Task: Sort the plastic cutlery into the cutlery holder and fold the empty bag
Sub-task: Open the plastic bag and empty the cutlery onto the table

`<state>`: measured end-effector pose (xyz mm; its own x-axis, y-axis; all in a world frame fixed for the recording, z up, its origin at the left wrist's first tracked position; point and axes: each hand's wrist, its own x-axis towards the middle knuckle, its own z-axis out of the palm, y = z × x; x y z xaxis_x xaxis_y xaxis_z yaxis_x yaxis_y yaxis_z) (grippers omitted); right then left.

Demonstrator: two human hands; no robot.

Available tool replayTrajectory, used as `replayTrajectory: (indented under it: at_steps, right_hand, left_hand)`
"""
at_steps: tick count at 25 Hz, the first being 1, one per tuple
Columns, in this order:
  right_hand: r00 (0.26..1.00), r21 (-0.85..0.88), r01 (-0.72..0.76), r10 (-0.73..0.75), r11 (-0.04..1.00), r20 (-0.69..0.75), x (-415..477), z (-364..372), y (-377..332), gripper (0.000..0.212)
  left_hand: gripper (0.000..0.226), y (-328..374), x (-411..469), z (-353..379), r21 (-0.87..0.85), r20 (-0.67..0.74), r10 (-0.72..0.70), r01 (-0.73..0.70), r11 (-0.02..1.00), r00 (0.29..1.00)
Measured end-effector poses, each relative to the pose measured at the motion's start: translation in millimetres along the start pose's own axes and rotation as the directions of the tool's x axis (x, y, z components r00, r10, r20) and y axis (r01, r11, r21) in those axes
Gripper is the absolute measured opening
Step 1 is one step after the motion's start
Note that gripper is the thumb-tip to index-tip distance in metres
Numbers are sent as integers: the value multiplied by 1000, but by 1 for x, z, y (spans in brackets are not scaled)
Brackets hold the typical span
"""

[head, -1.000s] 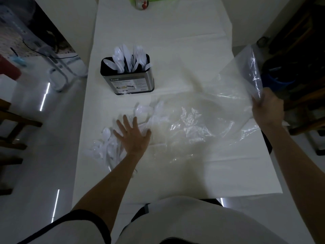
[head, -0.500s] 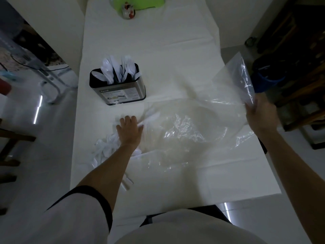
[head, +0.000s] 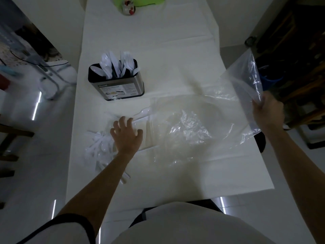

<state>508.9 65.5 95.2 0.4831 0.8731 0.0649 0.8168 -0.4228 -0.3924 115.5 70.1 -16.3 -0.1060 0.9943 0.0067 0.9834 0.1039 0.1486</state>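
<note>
A clear plastic bag lies spread over the white table, its right end lifted off the surface. My right hand grips that raised end near the table's right edge. My left hand rests with bent fingers on loose white plastic cutlery at the bag's left end. A pile of white cutlery lies just left of that hand, and one spoon sits beyond my fingers. The black and steel cutlery holder stands farther back, holding several spoons and forks.
The table is covered with a white cloth. A small figurine and a green object sit at the far end. Dark furniture stands to the right, a metal stand on the floor to the left.
My left hand has curled its fingers and slid toward the far side over the loose cutlery. My right hand keeps its hold on the lifted bag end. The camera has tilted.
</note>
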Motion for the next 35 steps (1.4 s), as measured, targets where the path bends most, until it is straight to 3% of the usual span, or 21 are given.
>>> replayTrajectory:
  at_steps: [2,4,6,9,11,13,16,18,21,23,27,31,35]
  right_hand:
    - [1000,-1,-8,8,1000,14,0,0,1,26]
    - [1000,8,-6,6,1000,27,-1,1,2,26]
    - [999,13,-5,5,1000,39,0,2,1,26]
    - [999,27,-3,1,1000,45,-1,4,-2,27]
    - [999,34,3,-4,999,42,-1,5,-3,28]
    - [999,38,8,-10,999,42,-1,6,-3,28]
    - [999,24,17,-19,1000,48,-1,7,-3,29]
    - [999,22,19,-20,1000,43,0,8,-3,29]
    - [999,26,28,-29,999,37,0,11,-1,30]
    - [999,20,22,-23,1000,38,-1,13,-2,31]
    - [999,11,20,-20,1000,34,-5,15,-7,31]
    - [997,-4,65,-65,998,43,-6,17,-7,31]
    - [997,-1,75,-75,997,25,-5,18,-6,31]
  left_hand:
    - [47,1,-26,14,-53,-7,272,-272,961,962]
    - [47,-8,-48,24,-88,15,457,-454,887,890]
    - [44,-18,-54,27,-75,-3,537,-536,841,843]
    - [36,-24,-48,26,88,-38,599,-595,799,800]
    - [34,-22,-39,21,127,-69,517,-506,853,853]
    - [32,-16,-29,14,86,-97,320,-313,946,942]
    - [24,-7,-5,1,62,-2,49,-48,997,999]
    - [38,-3,14,-3,36,45,36,-38,999,998]
    - [66,2,41,1,-13,131,184,-184,983,974]
    - [63,5,56,7,43,188,213,-225,973,959]
    - [37,9,66,6,158,181,242,-271,949,953]
    - [32,4,60,3,92,192,88,-107,990,977]
    - [34,-13,57,-3,-28,205,-170,179,983,964]
